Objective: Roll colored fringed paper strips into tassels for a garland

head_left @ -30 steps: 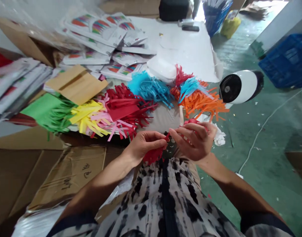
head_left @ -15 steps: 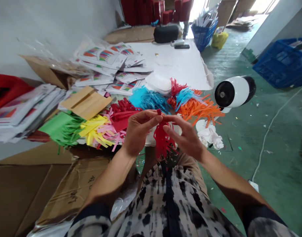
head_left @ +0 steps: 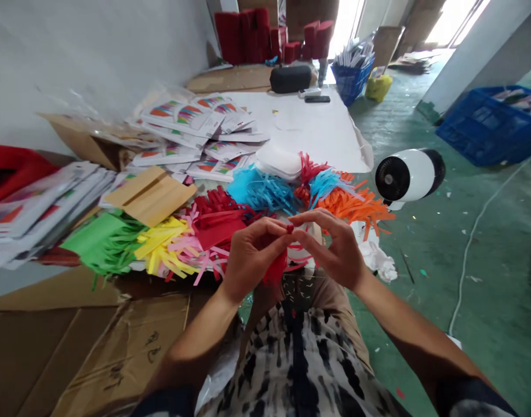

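Orange fringe (head_left: 356,207) lies on the desk (head_left: 306,128), left of the fan (head_left: 415,175) and green floor (head_left: 431,249); left grip (head_left: 251,258), right grip (head_left: 337,249) pinch red paper (head_left: 276,266).

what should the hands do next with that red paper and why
Perhaps twist the red paper slightly at its tip with the right hand, the left hand steadying it: both hands meet there, and the rest of the paper hangs below.
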`<state>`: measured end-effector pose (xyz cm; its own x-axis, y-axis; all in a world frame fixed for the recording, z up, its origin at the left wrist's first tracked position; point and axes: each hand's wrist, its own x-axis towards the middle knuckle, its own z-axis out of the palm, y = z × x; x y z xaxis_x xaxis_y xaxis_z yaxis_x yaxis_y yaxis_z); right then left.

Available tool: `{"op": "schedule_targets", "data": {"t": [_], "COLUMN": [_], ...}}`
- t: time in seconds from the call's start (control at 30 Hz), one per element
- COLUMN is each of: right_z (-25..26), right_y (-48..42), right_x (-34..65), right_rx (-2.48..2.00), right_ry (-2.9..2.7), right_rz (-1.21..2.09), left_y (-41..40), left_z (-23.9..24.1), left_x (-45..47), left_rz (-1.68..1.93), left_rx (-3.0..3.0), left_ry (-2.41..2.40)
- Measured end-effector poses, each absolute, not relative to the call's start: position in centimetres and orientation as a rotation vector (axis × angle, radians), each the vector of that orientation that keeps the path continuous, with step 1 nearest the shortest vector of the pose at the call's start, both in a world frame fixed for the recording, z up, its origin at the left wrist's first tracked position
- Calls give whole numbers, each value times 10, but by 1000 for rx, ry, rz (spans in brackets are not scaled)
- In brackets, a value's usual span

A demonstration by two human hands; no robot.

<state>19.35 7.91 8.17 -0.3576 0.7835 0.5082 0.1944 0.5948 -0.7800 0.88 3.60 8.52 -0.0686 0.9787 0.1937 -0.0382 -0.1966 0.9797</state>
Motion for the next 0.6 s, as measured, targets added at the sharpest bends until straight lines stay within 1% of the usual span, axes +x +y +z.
{"op": "schedule_targets", "data": {"t": [0.1,0.23,0.33,0.4,0.53,0.6], "right_z": [83,74,70,68,63,59], "right_y": [80,87,116,155,255,299], "right_x": [180,168,160,155,140,130], "right_rx": [-784,-798,-801,-895,-1277,-1502], "right_ry": [-1864,-1883,-1986,-2060,-2190,-2254], "right_rz": [746,640,706,697,276,167], "left_y": [34,38,44,48,53,54], "left_z": [78,62,48,39,22,16], "left_x": [12,8,3,-1,-11,-17], "left_rz": [1373,1419,1469,1473,1433,1404], "left_rx": [1236,1041,910,884,984,1019], "left_ry": [1112,1116,1181,1237,1293,1305]}}
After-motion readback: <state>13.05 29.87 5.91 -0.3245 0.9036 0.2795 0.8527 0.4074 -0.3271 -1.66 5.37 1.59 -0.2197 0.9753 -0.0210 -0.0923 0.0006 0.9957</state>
